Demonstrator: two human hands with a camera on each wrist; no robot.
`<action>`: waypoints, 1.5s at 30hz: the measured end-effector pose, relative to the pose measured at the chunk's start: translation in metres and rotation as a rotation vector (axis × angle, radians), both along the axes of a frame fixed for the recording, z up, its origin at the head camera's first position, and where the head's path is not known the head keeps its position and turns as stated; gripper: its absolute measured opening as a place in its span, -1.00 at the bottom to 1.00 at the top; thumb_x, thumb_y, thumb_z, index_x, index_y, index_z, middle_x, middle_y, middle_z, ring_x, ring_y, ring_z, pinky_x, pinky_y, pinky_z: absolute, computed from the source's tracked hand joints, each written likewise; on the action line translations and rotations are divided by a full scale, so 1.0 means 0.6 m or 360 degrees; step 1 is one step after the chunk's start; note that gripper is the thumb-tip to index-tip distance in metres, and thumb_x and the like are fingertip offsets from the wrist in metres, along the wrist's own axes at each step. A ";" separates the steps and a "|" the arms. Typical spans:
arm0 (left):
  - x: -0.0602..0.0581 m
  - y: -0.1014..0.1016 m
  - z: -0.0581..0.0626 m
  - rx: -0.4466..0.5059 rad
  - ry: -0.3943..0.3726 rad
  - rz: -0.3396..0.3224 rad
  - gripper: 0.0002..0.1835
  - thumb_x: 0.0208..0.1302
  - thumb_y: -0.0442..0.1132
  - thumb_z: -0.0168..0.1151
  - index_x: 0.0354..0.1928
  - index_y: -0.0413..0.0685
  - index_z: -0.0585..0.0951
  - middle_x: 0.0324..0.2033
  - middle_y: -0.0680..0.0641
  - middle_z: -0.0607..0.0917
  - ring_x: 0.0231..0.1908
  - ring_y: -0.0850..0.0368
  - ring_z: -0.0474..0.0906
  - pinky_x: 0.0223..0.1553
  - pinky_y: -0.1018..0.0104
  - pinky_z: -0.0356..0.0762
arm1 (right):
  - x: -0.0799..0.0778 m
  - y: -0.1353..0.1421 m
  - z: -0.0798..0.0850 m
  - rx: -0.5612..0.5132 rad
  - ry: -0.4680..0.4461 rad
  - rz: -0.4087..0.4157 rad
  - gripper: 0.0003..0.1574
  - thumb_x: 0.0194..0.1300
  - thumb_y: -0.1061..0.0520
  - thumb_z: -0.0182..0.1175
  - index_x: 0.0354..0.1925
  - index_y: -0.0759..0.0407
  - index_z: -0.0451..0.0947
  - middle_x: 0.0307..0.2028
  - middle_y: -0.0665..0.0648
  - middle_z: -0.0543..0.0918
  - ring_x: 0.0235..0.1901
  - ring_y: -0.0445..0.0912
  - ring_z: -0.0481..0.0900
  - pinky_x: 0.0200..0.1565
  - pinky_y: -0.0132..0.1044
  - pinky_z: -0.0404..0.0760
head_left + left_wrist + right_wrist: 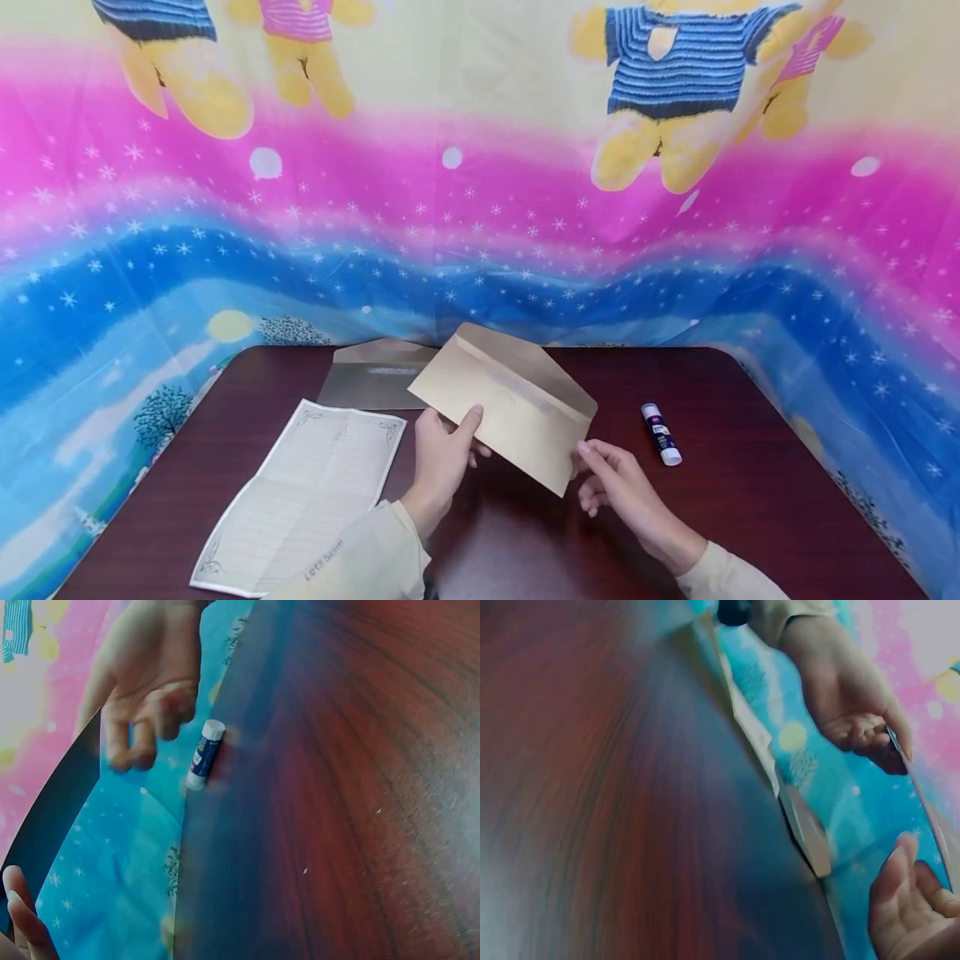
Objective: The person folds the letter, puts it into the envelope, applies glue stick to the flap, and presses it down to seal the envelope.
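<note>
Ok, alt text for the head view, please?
A left hand holds an open tan envelope, right hand at its edge, above a dark table. A bordered sheet and second envelope lie left, a glue stick right.

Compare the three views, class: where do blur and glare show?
Head view: held envelope sharp-edged, faint sheen on the table; left wrist view: right hand blurred, pale glare at frame right; right wrist view: pale glare at lower left.

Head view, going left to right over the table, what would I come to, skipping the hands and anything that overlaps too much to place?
Bordered paper sheet, held-up gold envelope, glue stick.
</note>
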State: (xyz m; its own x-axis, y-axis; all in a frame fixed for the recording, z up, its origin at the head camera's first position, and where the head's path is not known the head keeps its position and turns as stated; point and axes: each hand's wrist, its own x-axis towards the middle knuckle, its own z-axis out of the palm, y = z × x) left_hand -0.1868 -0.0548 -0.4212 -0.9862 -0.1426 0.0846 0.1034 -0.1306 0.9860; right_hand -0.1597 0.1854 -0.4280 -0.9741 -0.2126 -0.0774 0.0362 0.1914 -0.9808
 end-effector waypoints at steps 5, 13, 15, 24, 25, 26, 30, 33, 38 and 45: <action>0.008 0.007 0.000 0.0009 0.0069 -0.0066 -0.82 0.34 -0.34 0.30 -0.17 -0.33 0.54 -0.57 -0.21 0.72 -0.72 0.14 0.60 -0.68 0.36 0.47 | -0.009 -0.001 0.001 -0.0160 -0.0074 0.0075 -0.68 0.59 -0.03 -0.01 -0.11 0.23 0.41 -0.53 -0.09 0.60 -0.61 -0.26 0.50 -0.46 -0.41 0.54; -0.004 -0.029 0.029 -0.0078 0.0074 0.0089 -0.81 0.33 -0.34 0.28 -0.09 -0.27 0.57 -0.47 -0.09 0.70 -0.58 0.17 0.61 -0.55 0.37 0.55 | -0.016 0.027 0.007 -0.0069 -0.0060 0.0081 -0.56 0.61 -0.03 -0.05 0.07 0.37 0.36 -0.42 -0.08 0.59 -0.58 -0.28 0.39 -0.48 -0.43 0.44; -0.009 -0.042 0.037 -0.0140 0.0062 0.0094 -0.84 0.33 -0.33 0.27 -0.12 -0.26 0.58 -0.45 -0.08 0.71 -0.54 0.23 0.60 -0.53 0.40 0.52 | -0.019 0.037 0.009 -0.0031 -0.0061 0.0083 -0.52 0.61 -0.04 -0.05 0.12 0.39 0.34 -0.43 -0.06 0.57 -0.57 -0.27 0.38 -0.48 -0.43 0.43; -0.009 -0.071 0.025 -0.0813 0.0020 -0.0019 -0.79 0.23 -0.24 0.39 -0.48 -0.11 0.57 -0.68 0.10 0.49 -0.57 0.25 0.39 -0.39 0.41 0.37 | -0.046 0.064 0.019 0.0188 0.0056 -0.0185 -0.62 0.52 0.01 0.14 -0.13 0.36 0.46 -0.60 -0.09 0.54 -0.64 -0.23 0.37 -0.55 -0.37 0.46; -0.008 -0.072 0.022 -0.0904 0.0009 -0.0027 -0.77 0.23 -0.21 0.40 -0.50 -0.07 0.56 -0.69 0.11 0.47 -0.57 0.24 0.38 -0.39 0.39 0.36 | -0.048 0.066 0.019 0.0217 0.0085 -0.0202 -0.63 0.50 0.03 0.16 -0.13 0.38 0.48 -0.62 -0.09 0.54 -0.66 -0.23 0.36 -0.56 -0.36 0.46; -0.007 -0.073 0.019 -0.0981 -0.0003 -0.0037 -0.75 0.23 -0.18 0.41 -0.52 -0.03 0.54 -0.70 0.12 0.45 -0.58 0.23 0.38 -0.40 0.37 0.34 | -0.051 0.068 0.019 0.0254 0.0124 -0.0207 -0.62 0.49 0.04 0.18 -0.14 0.40 0.49 -0.62 -0.08 0.54 -0.67 -0.22 0.36 -0.58 -0.34 0.46; -0.006 -0.076 0.015 -0.1222 -0.0080 -0.0072 -0.69 0.21 -0.06 0.41 -0.57 0.04 0.52 -0.72 0.15 0.46 -0.61 0.22 0.38 -0.47 0.31 0.31 | -0.060 0.076 0.017 0.0424 0.0228 -0.0191 -0.63 0.41 0.03 0.27 -0.19 0.38 0.58 -0.66 -0.03 0.51 -0.71 -0.19 0.36 -0.60 -0.27 0.48; -0.010 -0.078 0.010 -0.1322 -0.0141 -0.0101 -0.67 0.20 -0.01 0.41 -0.58 0.05 0.52 -0.72 0.14 0.49 -0.62 0.21 0.40 -0.51 0.30 0.30 | -0.069 0.079 0.012 0.0591 0.0276 -0.0163 -0.68 0.38 0.01 0.31 -0.27 0.29 0.63 -0.71 -0.01 0.44 -0.73 -0.18 0.37 -0.61 -0.26 0.49; -0.017 -0.082 -0.006 -0.1498 -0.0250 -0.0163 -0.65 0.16 0.05 0.42 -0.60 0.07 0.52 -0.73 0.13 0.47 -0.59 0.19 0.42 -0.50 0.27 0.28 | -0.079 0.079 -0.004 0.0774 0.0285 -0.0079 -0.70 0.34 0.06 0.34 -0.43 0.23 0.57 -0.74 -0.02 0.42 -0.75 -0.20 0.36 -0.65 -0.32 0.43; -0.025 -0.086 -0.033 -0.1730 -0.0246 -0.0244 -0.60 0.15 0.09 0.43 -0.66 0.10 0.50 -0.72 0.14 0.51 -0.56 0.19 0.44 -0.49 0.24 0.31 | -0.089 0.076 -0.020 0.0878 0.0263 0.0060 -0.62 0.33 0.06 0.34 -0.55 0.21 0.52 -0.73 0.01 0.49 -0.72 -0.21 0.32 -0.65 -0.35 0.36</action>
